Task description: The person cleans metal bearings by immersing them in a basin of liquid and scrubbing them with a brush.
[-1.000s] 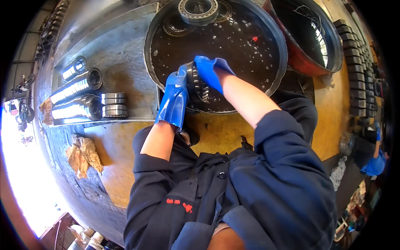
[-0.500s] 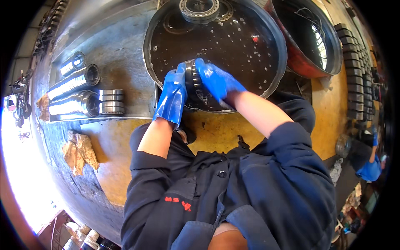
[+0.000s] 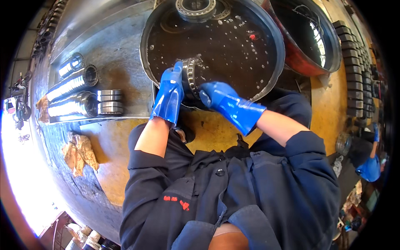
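Observation:
A roller bearing [image 3: 191,76] stands on edge at the near left of a round tub [image 3: 280,35] of dark liquid, its row of rollers turned to the right. My left hand [image 3: 170,86], in a blue rubber glove, grips it from the left. Just right of the bearing's lower part is my right hand [image 3: 217,96], gloved alike, with curled fingers. Whatever those fingers may hold is hidden. At the tub's far side lies another bearing [image 3: 196,9], partly out of the liquid, with a ring [image 3: 223,10] beside it.
On the metal tray [image 3: 125,79] at left lie rows of shiny bearings [image 3: 73,104] and a short stack [image 3: 110,102]. A red drum [image 3: 298,60] stands right of the tub. Crumpled brown paper [image 3: 81,155] lies at lower left. Dark blocks [image 3: 354,79] line the right; a person [image 3: 368,166] is beyond.
My right hand has come away from the bearing's upper part, moving down and right, so its rollers show more. My left hand keeps its hold, shifting slightly left.

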Demonstrator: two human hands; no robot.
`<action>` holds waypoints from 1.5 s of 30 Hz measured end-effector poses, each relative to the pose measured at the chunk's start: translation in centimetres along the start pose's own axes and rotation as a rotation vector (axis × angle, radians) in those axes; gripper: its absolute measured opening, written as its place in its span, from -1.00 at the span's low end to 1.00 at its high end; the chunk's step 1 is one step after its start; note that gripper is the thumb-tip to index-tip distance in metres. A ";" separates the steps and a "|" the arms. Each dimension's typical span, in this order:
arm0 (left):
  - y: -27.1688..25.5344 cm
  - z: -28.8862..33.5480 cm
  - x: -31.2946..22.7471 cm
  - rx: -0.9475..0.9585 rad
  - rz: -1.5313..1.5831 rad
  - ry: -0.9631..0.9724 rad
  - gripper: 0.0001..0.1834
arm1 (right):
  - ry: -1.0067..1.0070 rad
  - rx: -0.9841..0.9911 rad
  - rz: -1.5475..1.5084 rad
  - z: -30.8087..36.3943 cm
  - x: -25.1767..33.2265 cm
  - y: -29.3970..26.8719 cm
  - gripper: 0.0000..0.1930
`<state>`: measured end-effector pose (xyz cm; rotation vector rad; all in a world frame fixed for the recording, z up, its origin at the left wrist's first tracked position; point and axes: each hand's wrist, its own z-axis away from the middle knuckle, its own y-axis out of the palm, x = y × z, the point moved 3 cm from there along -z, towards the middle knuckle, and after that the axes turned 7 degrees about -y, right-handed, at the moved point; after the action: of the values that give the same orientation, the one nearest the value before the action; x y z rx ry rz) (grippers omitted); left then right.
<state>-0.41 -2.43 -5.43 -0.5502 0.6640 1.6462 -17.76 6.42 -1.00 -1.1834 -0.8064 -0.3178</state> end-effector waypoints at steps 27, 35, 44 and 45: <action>6.3 6.5 -6.1 -0.175 -1.409 0.268 0.00 | 0.434 -0.264 -0.388 0.5 -9.2 -9.2 -0.44; 5.1 5.2 -5.2 -0.052 -1.532 0.425 -0.01 | 0.624 -0.418 -0.541 -1.0 -18.1 -14.6 -0.42; 5.8 4.8 -4.8 0.214 -1.523 0.683 0.01 | 0.685 -0.490 -0.864 -4.5 -22.9 -11.8 -0.66; 4.3 4.7 -4.7 0.188 -1.528 0.659 0.00 | 0.694 -0.524 -0.965 -5.2 -19.1 -10.9 -0.78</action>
<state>-3.77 -3.05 1.72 -1.0876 0.5647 -0.0505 -35.53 -5.89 -7.62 -0.9591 -0.6263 -1.7155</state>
